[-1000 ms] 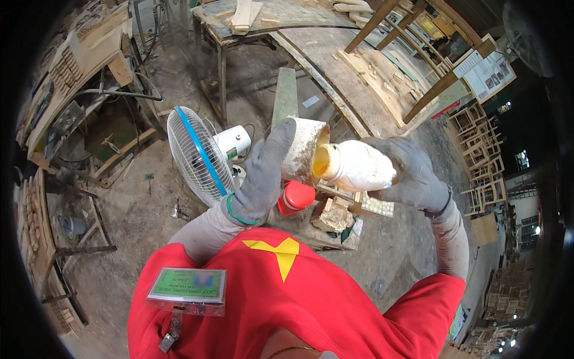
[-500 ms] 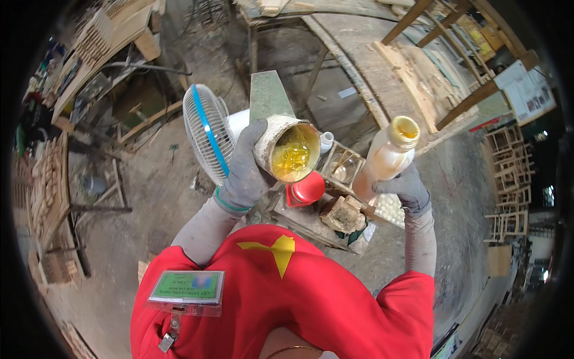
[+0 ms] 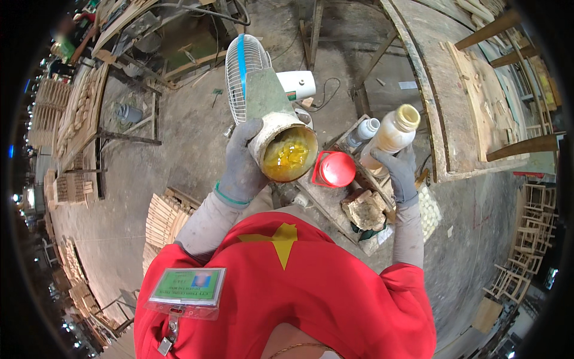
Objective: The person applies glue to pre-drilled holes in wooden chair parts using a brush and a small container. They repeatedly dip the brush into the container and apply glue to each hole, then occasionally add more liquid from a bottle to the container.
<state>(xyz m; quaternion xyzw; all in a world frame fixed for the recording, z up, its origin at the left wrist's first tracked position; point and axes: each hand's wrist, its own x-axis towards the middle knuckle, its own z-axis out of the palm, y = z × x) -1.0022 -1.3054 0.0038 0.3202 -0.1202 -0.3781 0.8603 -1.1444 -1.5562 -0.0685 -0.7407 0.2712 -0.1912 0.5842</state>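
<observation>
My left hand (image 3: 244,164), in a grey glove, is closed round a crusted whitish pot (image 3: 258,142). The pot is tilted so its mouth faces me, and glossy yellow liquid (image 3: 288,160) lies inside. A flat grey-green piece (image 3: 269,93) sticks out beyond the pot's far side; how it is held is hidden. My right hand (image 3: 402,173), also gloved, grips an uncapped whitish plastic bottle (image 3: 391,136) by its lower part. The bottle leans, its stained mouth toward me, apart from the pot. Between my hands, lower down, stands a red container (image 3: 336,169).
A low wooden stand holds another bottle (image 3: 363,131) and a rough tan block (image 3: 366,211). Beyond the pot stands a fan (image 3: 254,66). A workbench (image 3: 418,78) runs along the right. Stacked wooden pieces (image 3: 164,221) lie at the left, and wooden frames (image 3: 520,239) at far right.
The view has swung, so the fan, stand and workbench sit farther right. Both hands keep their holds; the pot and bottle have shifted only slightly. The yellow liquid's surface looks different in the pot.
</observation>
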